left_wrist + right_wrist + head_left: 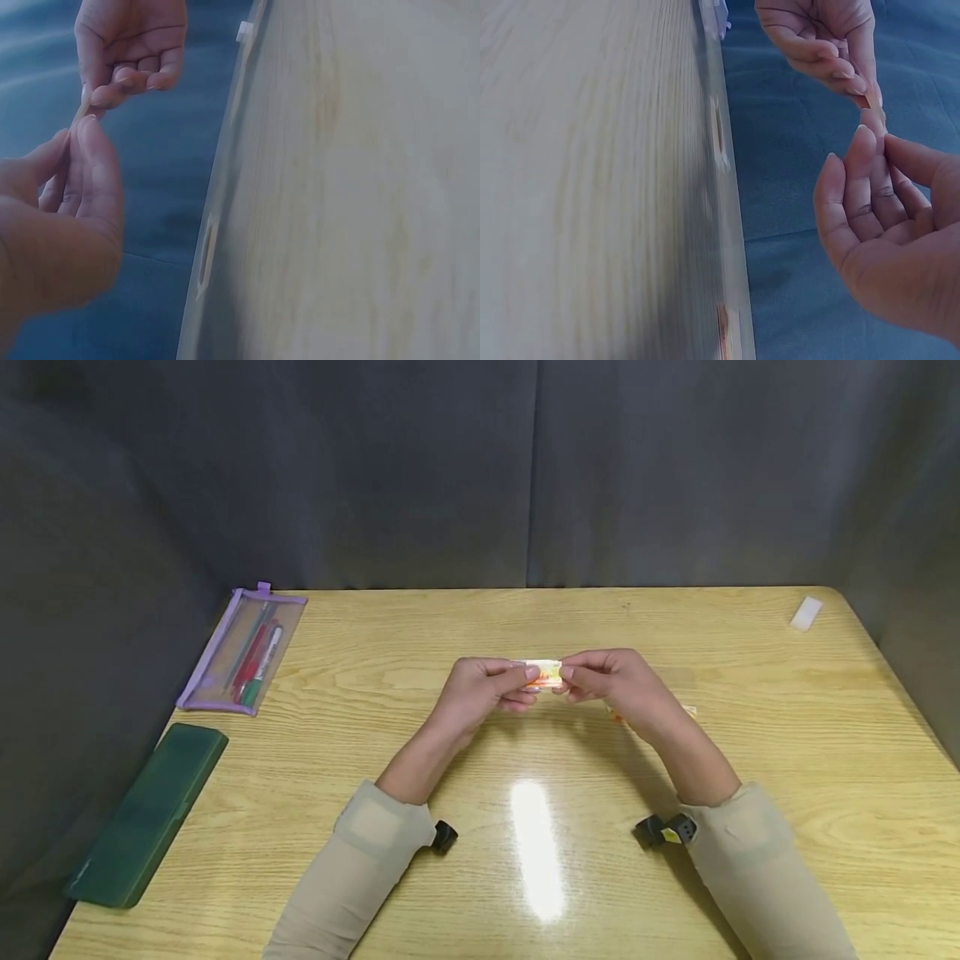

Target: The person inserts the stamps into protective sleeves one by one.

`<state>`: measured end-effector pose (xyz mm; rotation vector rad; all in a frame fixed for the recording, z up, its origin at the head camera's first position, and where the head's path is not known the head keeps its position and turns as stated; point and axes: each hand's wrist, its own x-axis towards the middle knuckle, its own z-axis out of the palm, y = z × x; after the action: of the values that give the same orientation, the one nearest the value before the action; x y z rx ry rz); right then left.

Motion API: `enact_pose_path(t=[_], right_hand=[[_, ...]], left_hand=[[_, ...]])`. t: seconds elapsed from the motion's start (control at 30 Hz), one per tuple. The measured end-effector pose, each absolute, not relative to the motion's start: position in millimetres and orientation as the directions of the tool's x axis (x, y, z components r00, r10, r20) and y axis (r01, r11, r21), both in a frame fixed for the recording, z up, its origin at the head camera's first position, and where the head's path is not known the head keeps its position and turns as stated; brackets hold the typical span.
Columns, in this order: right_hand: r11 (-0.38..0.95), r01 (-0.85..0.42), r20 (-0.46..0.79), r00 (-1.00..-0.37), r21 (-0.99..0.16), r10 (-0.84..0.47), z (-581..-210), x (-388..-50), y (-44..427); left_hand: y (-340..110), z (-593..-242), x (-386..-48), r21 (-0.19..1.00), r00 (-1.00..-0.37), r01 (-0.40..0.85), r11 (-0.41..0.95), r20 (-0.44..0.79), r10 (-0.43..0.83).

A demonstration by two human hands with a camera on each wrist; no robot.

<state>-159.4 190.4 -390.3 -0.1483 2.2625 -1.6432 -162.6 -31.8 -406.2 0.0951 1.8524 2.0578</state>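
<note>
A small flat packet, white with yellow and orange print, is held up above the middle of the table. My left hand pinches its left end between thumb and fingers. At the opposite end, the thumb and fingers of my right hand pinch it too. Both wrist views show the packet nearly edge-on, as a thin strip between the fingertips. Under my right wrist lies another small orange-and-white piece, mostly covered by the arm.
On the wooden table, a purple-edged mesh pouch with pens lies at the back left. Nearer on that side is a dark green case. A white block sits at the back right. Dark curtains surround the table.
</note>
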Motion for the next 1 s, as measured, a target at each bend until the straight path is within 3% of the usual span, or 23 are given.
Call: enact_pose_path(t=[0.47,1.0], right_hand=[[0.293,0.128,-0.202,-0.950,-0.948,-0.237,-390.8,-156.5,185.6],[0.274,0.127,-0.198,-0.948,-0.953,-0.249,-394.2,-156.8,183.4]], left_hand=[[-29.1,-407.4,-160.0,0.974,-0.943,-0.206,-0.093,-0.172,0.285],[-32.6,-405.4,-162.6,0.979,-0.932,-0.199,0.049,-0.205,0.298]])
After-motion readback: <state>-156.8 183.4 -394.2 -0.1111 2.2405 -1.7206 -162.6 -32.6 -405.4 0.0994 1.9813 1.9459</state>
